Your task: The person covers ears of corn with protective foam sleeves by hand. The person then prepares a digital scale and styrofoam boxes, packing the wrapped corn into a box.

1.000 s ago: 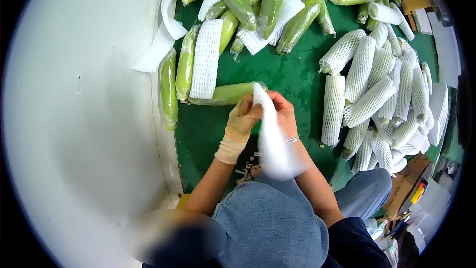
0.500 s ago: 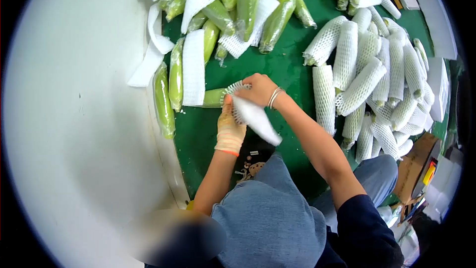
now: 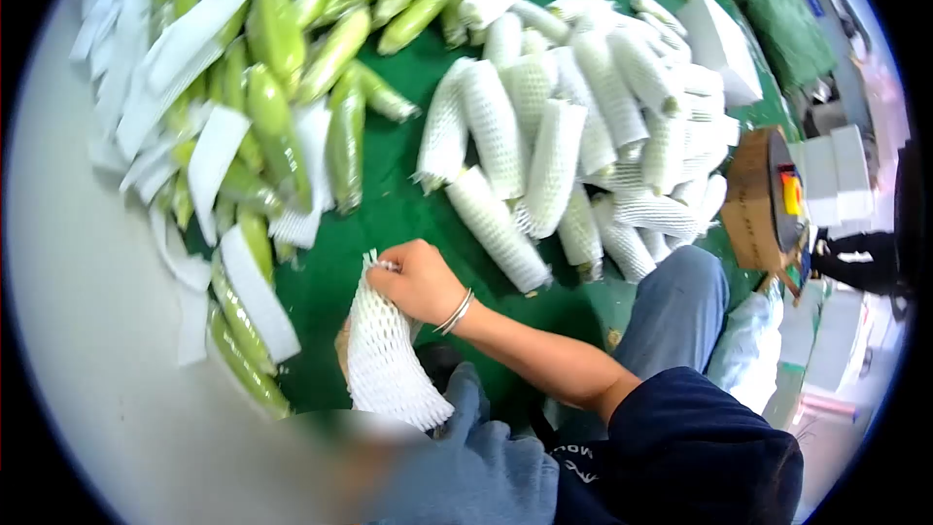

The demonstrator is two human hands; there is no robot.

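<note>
My right hand [image 3: 420, 281], with bracelets at the wrist, pinches the top rim of a white foam net sleeve [image 3: 391, 365]. The sleeve is spread wide and hangs toward my lap; something pale green shows beside it under my right hand. Most of my left hand [image 3: 343, 345] is hidden behind the sleeve, with only an edge showing, so its fingers cannot be made out. Wrapped green vegetables [image 3: 276, 126] and flat white foam sleeves [image 3: 255, 294] lie to the left.
Many vegetables in foam nets [image 3: 557, 167] are piled on the green table [image 3: 389, 175] to the right. Beyond them are a white block [image 3: 724, 49] and a cardboard box [image 3: 756, 199] near a yellow-and-red tool [image 3: 790, 192]. A pale wall [image 3: 117, 331] borders the left.
The view has swung to the right. The foam sleeve, narrow and trailing before, is now opened wide. My left hand has gone behind it, and my right hand grips its top rim.
</note>
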